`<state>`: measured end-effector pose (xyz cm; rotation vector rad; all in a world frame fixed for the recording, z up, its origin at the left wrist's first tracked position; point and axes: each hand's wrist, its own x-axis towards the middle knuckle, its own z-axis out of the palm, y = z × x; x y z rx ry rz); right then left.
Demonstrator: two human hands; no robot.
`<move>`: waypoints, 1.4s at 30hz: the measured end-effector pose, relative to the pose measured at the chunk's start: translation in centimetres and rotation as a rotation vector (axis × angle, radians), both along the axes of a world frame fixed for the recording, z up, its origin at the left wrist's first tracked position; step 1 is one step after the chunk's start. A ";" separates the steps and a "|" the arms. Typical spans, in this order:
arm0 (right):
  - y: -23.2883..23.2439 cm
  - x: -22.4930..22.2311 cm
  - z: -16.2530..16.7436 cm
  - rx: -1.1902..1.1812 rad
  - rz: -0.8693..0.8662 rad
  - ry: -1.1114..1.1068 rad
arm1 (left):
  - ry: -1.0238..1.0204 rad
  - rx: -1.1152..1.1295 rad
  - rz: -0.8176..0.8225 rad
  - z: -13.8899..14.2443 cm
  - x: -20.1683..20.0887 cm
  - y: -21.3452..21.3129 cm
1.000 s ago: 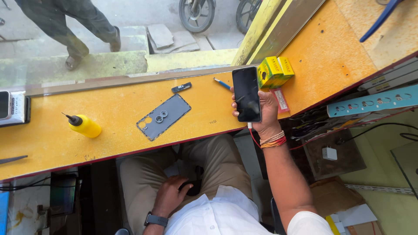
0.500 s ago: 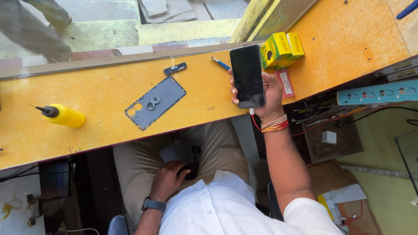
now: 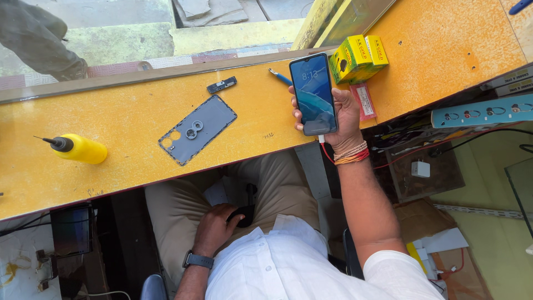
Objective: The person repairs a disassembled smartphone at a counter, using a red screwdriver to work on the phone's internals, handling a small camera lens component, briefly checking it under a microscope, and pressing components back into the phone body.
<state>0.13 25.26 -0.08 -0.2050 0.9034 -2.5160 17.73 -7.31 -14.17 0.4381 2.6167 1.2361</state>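
My right hand (image 3: pixel 344 119) holds a smartphone (image 3: pixel 314 93) upright over the yellow bench (image 3: pixel 133 161), grip wrapped round its lower half, fingers pinching the edges, screen lit and facing me. A red cable (image 3: pixel 326 150) hangs from the phone's bottom end past my wrist. My left hand (image 3: pixel 217 228) is down on my lap, grip curled shut on a small black object (image 3: pixel 242 213); can't tell what it is. On the bench, left of the phone: grey phone back cover (image 3: pixel 197 129) lying flat, small black part (image 3: pixel 221 85) just beyond it, yellow bottle with needle tip (image 3: pixel 80 148) on its side far left. Blue-handled tool (image 3: pixel 280 76) near the phone's top. Yellow boxes (image 3: pixel 358 57) just right of it.
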 end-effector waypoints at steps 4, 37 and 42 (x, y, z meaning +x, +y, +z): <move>0.0 0.0 0.1 0.010 -0.004 0.001 | -0.005 0.000 -0.005 0.0 0.0 0.0; -7.2 0.5 1.5 2.057 -0.382 1.144 | 0.486 0.277 0.256 7.8 -1.4 -3.5; -7.9 0.6 2.6 2.072 -0.381 1.225 | 0.771 0.188 0.381 12.4 -4.3 -5.7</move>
